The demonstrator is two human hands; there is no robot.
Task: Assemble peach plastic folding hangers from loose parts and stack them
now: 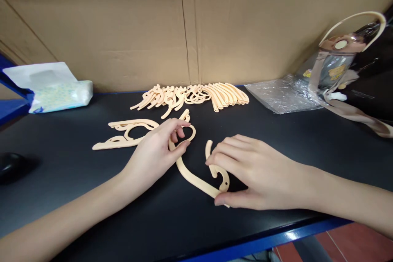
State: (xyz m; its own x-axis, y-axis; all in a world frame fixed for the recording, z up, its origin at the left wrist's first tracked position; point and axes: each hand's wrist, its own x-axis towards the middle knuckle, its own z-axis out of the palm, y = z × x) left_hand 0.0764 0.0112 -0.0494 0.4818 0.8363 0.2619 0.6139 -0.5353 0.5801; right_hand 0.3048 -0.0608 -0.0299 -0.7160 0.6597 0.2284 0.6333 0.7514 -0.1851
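A long curved peach-coloured plastic piece point(192, 178) lies on the black table point(76, 196) between my hands. My left hand point(155, 153) pinches its looped upper end with thumb and fingers closed on it. My right hand point(245, 172) presses on its lower end, thumb and fingers closed around it beside a small hooked piece point(215, 163) of the same plastic. Two more curved pieces point(125, 133) lie stacked just left of my left hand.
A row of several peach pieces point(196, 95) lies at the back by a cardboard wall. A tissue pack point(58, 92) sits back left, crumpled clear plastic point(282, 96) and a strapped bottle point(337, 61) back right. A dark object point(12, 166) rests at the left edge.
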